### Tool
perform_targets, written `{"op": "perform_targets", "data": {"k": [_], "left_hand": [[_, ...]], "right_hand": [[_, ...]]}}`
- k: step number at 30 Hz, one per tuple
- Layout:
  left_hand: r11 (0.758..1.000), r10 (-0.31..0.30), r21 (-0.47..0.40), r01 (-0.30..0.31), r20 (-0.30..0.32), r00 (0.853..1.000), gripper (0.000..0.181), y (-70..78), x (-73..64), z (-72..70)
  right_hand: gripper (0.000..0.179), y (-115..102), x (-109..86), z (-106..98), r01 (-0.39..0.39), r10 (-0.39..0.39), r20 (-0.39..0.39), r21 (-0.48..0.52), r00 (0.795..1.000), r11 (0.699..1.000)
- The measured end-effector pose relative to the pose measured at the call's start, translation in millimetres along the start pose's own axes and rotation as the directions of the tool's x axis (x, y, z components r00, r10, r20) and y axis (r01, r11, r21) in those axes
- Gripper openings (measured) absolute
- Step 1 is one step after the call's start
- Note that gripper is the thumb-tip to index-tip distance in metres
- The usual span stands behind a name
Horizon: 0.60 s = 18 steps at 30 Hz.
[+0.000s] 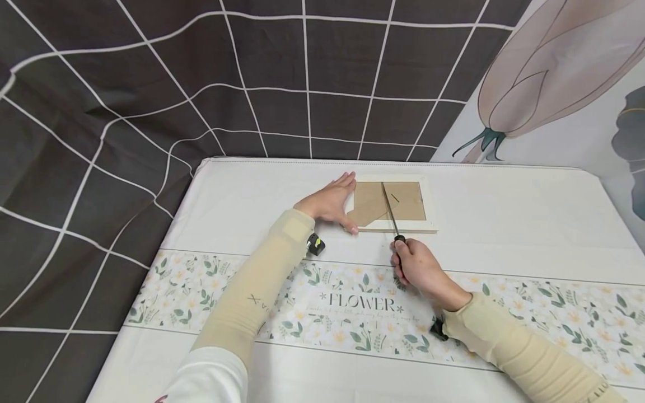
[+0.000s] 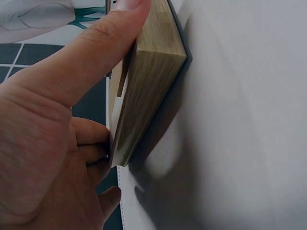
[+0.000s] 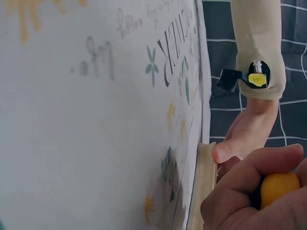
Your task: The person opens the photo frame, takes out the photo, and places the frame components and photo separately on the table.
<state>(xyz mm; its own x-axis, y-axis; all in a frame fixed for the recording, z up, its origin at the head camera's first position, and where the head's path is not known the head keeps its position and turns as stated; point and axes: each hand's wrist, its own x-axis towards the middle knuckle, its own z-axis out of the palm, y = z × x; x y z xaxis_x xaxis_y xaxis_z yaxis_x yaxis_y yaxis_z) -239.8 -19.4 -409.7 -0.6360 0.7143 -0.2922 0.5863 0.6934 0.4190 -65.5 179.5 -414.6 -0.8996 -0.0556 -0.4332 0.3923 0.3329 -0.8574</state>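
A picture frame (image 1: 403,225) with a pale border lies face down, its brown backing board (image 1: 367,193) showing. A piece of the board looks raised or torn at the near left. My left hand (image 1: 328,202) holds the frame's left end, thumb at the near corner and fingers at the far one. In the left wrist view, the thumb lies over the wood-grain edge (image 2: 149,86). My right hand (image 1: 420,266) grips a screwdriver (image 1: 391,211) by its black handle, whose yellow end (image 3: 279,190) shows in the right wrist view. The shaft reaches across the board; whether its tip touches is unclear.
The frame lies on a white tablecloth (image 1: 252,207) with a flowered band (image 1: 375,330) nearer me. Behind the table hangs a dark cloth (image 1: 272,67) with white grid lines. A pale flower-print cloth (image 1: 564,73) hangs at the right.
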Motion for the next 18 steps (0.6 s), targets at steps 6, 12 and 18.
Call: {"op": "perform_targets", "data": {"k": [6, 12, 18], "left_hand": [[1.000, -0.011, 0.007, 0.011, -0.005, 1.000, 0.134, -1.0, 0.8, 0.5], [1.000, -0.010, 0.009, 0.010, -0.005, 1.000, 0.134, -1.8, 1.7, 1.4], [0.999, -0.021, 0.024, 0.021, 0.008, 1.000, 0.134, -0.1, 0.1, 1.1]], "right_hand": [[0.036, 0.1, 0.6, 1.5, 0.002, -0.002, 0.004, 0.017, 1.000, 1.000], [0.035, 0.5, 0.6, 0.0, 0.008, -0.008, -0.001, 0.012, 1.000, 1.000], [0.035, 2.3, 0.6, 3.1, 0.023, -0.023, -0.010, 0.005, 1.000, 1.000]]}}
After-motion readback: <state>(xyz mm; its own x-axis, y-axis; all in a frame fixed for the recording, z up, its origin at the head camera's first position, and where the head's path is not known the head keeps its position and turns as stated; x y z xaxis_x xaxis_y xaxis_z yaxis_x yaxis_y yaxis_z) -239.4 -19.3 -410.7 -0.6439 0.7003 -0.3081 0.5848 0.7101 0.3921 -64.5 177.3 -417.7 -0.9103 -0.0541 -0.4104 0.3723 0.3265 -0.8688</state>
